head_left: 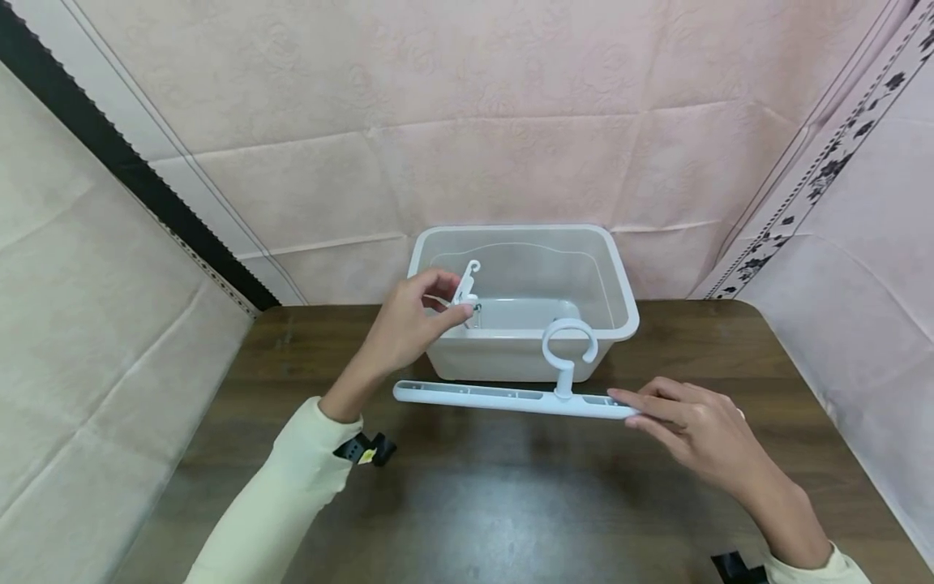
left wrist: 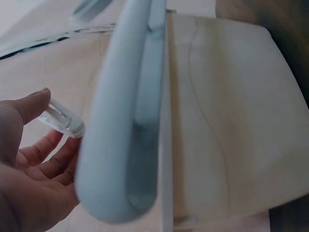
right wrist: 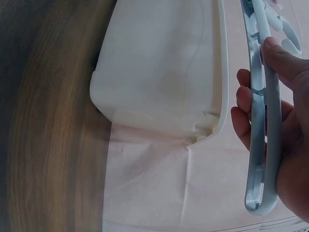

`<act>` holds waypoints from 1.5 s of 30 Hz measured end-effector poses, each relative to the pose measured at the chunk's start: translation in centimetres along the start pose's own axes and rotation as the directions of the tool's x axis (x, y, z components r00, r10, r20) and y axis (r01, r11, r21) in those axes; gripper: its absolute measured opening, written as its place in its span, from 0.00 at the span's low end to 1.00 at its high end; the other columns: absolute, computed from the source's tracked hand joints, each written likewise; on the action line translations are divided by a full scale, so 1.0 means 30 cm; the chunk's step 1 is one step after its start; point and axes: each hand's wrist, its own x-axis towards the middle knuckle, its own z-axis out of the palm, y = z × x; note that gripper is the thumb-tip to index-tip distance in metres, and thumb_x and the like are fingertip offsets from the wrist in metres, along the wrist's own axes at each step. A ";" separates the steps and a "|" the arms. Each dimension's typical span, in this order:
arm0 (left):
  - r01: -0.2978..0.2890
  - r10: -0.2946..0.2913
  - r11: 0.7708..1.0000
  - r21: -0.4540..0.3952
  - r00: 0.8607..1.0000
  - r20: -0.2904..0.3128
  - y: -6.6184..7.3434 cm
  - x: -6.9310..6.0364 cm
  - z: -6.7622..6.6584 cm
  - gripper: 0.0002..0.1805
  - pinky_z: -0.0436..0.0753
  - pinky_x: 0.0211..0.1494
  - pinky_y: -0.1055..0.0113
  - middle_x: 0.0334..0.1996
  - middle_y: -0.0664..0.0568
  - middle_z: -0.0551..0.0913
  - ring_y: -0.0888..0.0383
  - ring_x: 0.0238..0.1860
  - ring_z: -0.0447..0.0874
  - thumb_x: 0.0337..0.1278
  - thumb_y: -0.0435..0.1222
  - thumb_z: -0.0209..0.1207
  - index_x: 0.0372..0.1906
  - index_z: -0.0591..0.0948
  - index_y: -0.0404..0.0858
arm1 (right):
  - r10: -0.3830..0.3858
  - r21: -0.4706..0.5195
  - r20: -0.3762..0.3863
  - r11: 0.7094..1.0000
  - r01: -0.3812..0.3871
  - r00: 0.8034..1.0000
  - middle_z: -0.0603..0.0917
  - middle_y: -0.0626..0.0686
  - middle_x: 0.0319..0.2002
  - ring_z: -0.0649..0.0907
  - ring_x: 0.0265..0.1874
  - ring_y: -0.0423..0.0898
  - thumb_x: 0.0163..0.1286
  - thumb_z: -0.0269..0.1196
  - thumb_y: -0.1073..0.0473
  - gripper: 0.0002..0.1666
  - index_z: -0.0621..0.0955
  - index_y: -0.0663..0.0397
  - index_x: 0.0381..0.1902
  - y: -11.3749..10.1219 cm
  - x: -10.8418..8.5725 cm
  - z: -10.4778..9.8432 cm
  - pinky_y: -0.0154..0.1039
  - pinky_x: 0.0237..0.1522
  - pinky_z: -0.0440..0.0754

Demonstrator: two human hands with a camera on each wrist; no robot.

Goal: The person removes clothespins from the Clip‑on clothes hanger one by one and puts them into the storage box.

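My right hand pinches one end of a pale blue plastic hanger, a slotted bar with a round hook on top. The bar is held level above the table, in front of a white plastic bin. My left hand is over the bin's left front rim. Between thumb and fingers it pinches a small white plastic piece with a little hook at its top; the same clip-like piece shows in the left wrist view, its exact kind unclear. The hanger crosses the right palm in the right wrist view.
The bin stands at the back of a dark brown wooden table, close to a pale cloth backdrop. Similar cloth walls rise at left and right. Something pale lies inside the bin, partly hidden by its front wall.
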 end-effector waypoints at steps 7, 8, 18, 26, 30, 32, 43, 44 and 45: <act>0.060 -0.063 0.996 0.071 0.997 0.036 -0.047 0.050 -0.001 0.15 0.80 0.51 0.60 0.42 0.47 0.82 0.53 0.44 0.80 0.61 0.35 0.68 0.49 0.80 0.33 | 0.012 0.007 0.023 1.000 -0.012 1.000 0.81 0.33 0.35 0.68 0.23 0.28 0.74 0.54 0.35 0.25 0.89 0.40 0.51 -0.004 -0.007 -0.001 0.27 0.22 0.66; 0.068 -0.072 0.994 0.083 0.997 0.041 -0.056 0.056 0.000 0.15 0.80 0.51 0.60 0.42 0.47 0.82 0.53 0.45 0.80 0.61 0.35 0.68 0.49 0.80 0.34 | 0.012 0.006 0.025 1.000 -0.013 1.000 0.81 0.33 0.35 0.68 0.23 0.28 0.75 0.54 0.35 0.25 0.89 0.40 0.51 -0.004 -0.008 -0.001 0.27 0.22 0.66; 0.147 -0.165 0.973 0.179 0.982 0.093 -0.108 0.113 0.012 0.13 0.79 0.53 0.57 0.45 0.47 0.82 0.51 0.47 0.78 0.63 0.37 0.67 0.48 0.80 0.36 | 0.011 0.006 0.019 1.000 -0.012 1.000 0.80 0.32 0.35 0.68 0.23 0.28 0.74 0.55 0.35 0.24 0.89 0.40 0.51 -0.004 -0.011 0.000 0.27 0.22 0.66; 0.139 -0.151 0.981 0.138 0.985 0.079 -0.139 0.115 0.011 0.19 0.76 0.60 0.55 0.52 0.46 0.80 0.51 0.56 0.76 0.64 0.38 0.66 0.55 0.78 0.35 | -0.011 0.018 0.009 1.000 0.011 1.000 0.80 0.33 0.35 0.68 0.23 0.27 0.74 0.55 0.36 0.24 0.89 0.40 0.52 -0.003 -0.005 0.002 0.26 0.22 0.66; 0.109 -0.117 0.987 0.117 0.991 0.059 -0.135 0.109 0.007 0.22 0.75 0.62 0.53 0.55 0.46 0.78 0.50 0.58 0.75 0.64 0.37 0.66 0.59 0.77 0.34 | 0.001 0.012 0.015 1.000 -0.001 1.000 0.80 0.33 0.35 0.67 0.23 0.27 0.75 0.54 0.36 0.25 0.89 0.40 0.51 -0.002 0.000 -0.002 0.27 0.22 0.66; 0.106 -0.113 0.987 0.123 0.992 0.053 -0.131 0.108 0.005 0.22 0.74 0.62 0.52 0.57 0.46 0.78 0.49 0.58 0.75 0.64 0.38 0.66 0.60 0.77 0.34 | 0.007 0.010 0.020 1.000 -0.007 1.000 0.80 0.33 0.35 0.68 0.23 0.27 0.75 0.54 0.35 0.25 0.89 0.40 0.51 -0.003 0.001 -0.003 0.27 0.22 0.66; 0.055 -0.065 0.977 0.206 0.997 0.040 -0.090 0.075 0.004 0.22 0.73 0.61 0.48 0.63 0.44 0.70 0.44 0.62 0.69 0.62 0.40 0.68 0.58 0.78 0.39 | 0.017 0.016 0.026 1.000 -0.018 1.000 0.80 0.32 0.35 0.67 0.22 0.27 0.75 0.53 0.35 0.26 0.89 0.41 0.50 -0.005 0.003 -0.002 0.26 0.22 0.65; 0.029 -0.039 0.975 0.221 0.998 0.041 -0.085 0.070 0.004 0.22 0.72 0.62 0.48 0.63 0.43 0.70 0.45 0.63 0.68 0.62 0.39 0.68 0.58 0.78 0.38 | 0.017 0.022 0.030 1.000 -0.017 0.999 0.80 0.31 0.35 0.67 0.22 0.27 0.75 0.54 0.35 0.26 0.89 0.41 0.51 -0.006 0.003 -0.002 0.26 0.23 0.65; 0.000 -0.010 0.972 0.235 0.999 0.042 -0.080 0.065 0.004 0.22 0.70 0.63 0.49 0.63 0.43 0.70 0.46 0.63 0.66 0.62 0.39 0.68 0.58 0.78 0.37 | 0.016 0.029 0.033 0.999 -0.017 0.999 0.79 0.31 0.35 0.67 0.22 0.26 0.74 0.54 0.35 0.26 0.89 0.41 0.51 -0.006 0.004 -0.002 0.25 0.23 0.66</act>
